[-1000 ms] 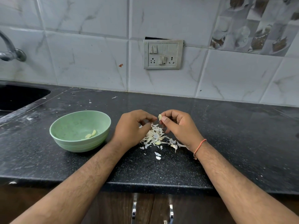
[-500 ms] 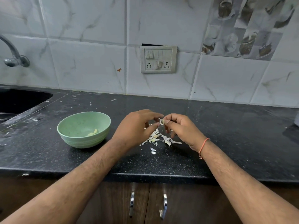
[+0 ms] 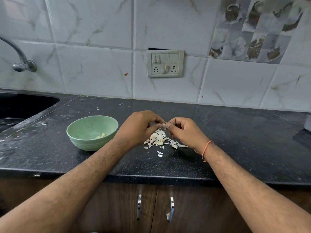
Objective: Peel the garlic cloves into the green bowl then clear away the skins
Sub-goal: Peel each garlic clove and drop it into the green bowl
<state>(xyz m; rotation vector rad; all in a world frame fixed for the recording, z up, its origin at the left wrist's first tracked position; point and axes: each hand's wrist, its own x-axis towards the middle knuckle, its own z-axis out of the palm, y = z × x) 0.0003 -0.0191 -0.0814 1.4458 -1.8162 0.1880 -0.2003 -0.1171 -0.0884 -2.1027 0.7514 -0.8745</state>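
- left hand (image 3: 139,127) and right hand (image 3: 183,132) meet above the skin pile, fingers of both curled in, fingertips pinching one garlic clove (image 3: 164,125) between them
- clove mostly covered by fingers; only a small pale bit shows, cannot tell how much skin is on it
- clove held just above the counter, over the back edge of the garlic skins (image 3: 159,139), not touching the pile
- skins: loose papery heap on the black countertop (image 3: 235,140), directly below and between the hands; a few flakes apart toward the counter's front edge; left side of the heap partly hidden by the left hand
- may be unpeeled cloves mixed in the heap, too small to tell
- green bowl (image 3: 79,132) upright on the counter, just left of the left wrist; near wall of the bowl hides most of the inside, a few pale peeled cloves (image 3: 101,135) visible at the bottom right, count unclear
- orange thread band (image 3: 206,149) on the right wrist
- sink (image 3: 25,106) at far left, cut off by the frame edge; tap (image 3: 20,59) above it, spout cut off too
- switch and socket plate (image 3: 165,63) on the tiled wall behind
- dark object at the far right counter edge (image 3: 307,122), mostly out of frame, cannot identify
- cabinet doors with two metal handles (image 3: 138,206) below the counter, partly blocked by the forearms
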